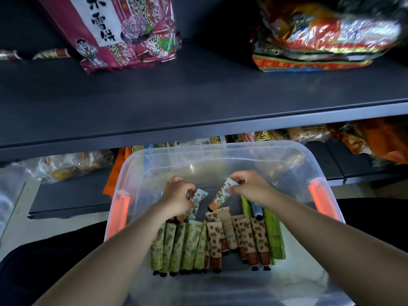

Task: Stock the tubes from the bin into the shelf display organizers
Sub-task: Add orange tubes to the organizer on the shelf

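A person reaches with both bare hands into a clear plastic bin (220,151) with orange side latches (322,199), set in front of a dark gray store shelf (198,96). The left hand (176,198) curls its fingers around an orange-print tube (197,200), its flat crimped end pointing up and to the right. The right hand (249,184) pinches the crimped end of a second orange-print tube (221,196), which hangs tilted with its dark cap down and to the left. The two held tubes sit near each other but apart, above the rest of the stock.

On the bin floor lies a row of tubes, caps toward the person: green-patterned tubes (181,246) on the left, strawberry-print tubes (251,239) in the middle, and plain green tubes (273,235) on the right, with a blue tube (257,209) beside the right wrist.

On the shelf above rest a pink snack bag (114,32) and a blurred red-and-orange snack bag (320,38). More packaged snacks (309,133) fill the lower shelf behind the bin.
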`<move>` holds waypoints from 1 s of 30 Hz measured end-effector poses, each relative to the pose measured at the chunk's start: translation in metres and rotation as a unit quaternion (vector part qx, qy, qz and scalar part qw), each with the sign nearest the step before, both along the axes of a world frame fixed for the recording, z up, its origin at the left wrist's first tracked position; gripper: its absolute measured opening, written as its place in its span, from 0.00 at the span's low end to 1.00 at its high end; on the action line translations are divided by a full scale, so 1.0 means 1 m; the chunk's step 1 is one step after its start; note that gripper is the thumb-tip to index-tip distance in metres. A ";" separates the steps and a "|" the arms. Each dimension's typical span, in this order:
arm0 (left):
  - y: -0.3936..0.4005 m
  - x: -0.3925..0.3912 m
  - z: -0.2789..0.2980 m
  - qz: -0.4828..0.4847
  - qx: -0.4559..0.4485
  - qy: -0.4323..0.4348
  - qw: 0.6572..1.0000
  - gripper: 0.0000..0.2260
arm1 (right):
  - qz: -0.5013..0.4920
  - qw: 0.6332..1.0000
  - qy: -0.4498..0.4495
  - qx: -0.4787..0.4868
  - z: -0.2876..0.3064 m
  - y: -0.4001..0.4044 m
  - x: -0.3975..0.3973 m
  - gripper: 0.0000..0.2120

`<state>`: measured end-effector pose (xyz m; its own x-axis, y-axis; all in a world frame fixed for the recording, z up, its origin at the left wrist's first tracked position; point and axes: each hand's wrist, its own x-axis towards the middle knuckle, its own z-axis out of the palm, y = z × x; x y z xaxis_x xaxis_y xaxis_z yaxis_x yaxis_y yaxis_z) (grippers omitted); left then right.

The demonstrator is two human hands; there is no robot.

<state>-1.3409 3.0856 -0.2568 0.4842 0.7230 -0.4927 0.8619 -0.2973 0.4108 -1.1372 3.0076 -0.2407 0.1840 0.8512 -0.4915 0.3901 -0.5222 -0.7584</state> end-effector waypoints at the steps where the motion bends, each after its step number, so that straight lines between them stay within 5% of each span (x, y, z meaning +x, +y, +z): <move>1: -0.001 -0.001 0.004 0.000 0.006 -0.011 1.000 0.13 | 0.002 1.000 -0.012 0.006 0.007 0.000 0.001 0.07; 4: -0.003 -0.004 0.025 0.012 -0.009 -0.069 0.997 0.15 | 0.022 0.998 -0.040 0.030 0.031 0.000 0.002 0.06; 8: 0.001 -0.004 0.059 -0.005 -0.005 -0.111 0.994 0.04 | 0.063 0.993 -0.077 0.065 0.073 0.005 0.003 0.07; 12: 0.013 0.002 0.113 -0.056 0.000 -0.116 0.992 0.07 | 0.122 0.980 -0.118 0.102 0.130 0.015 0.008 0.08; 20: 0.035 0.015 0.256 -0.168 0.033 -0.072 0.983 0.07 | 0.245 0.929 -0.214 0.174 0.255 0.020 0.016 0.06; 30: 0.040 -0.006 0.440 -0.152 0.096 -0.137 0.974 0.05 | 0.304 0.863 -0.292 0.280 0.432 0.034 0.010 0.07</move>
<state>-1.3470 3.1252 0.1830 0.7843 0.5922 -0.1849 0.5882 -0.6152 0.5249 -1.1273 3.0419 0.1910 -0.3028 0.9516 0.0527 0.8638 0.2974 -0.4066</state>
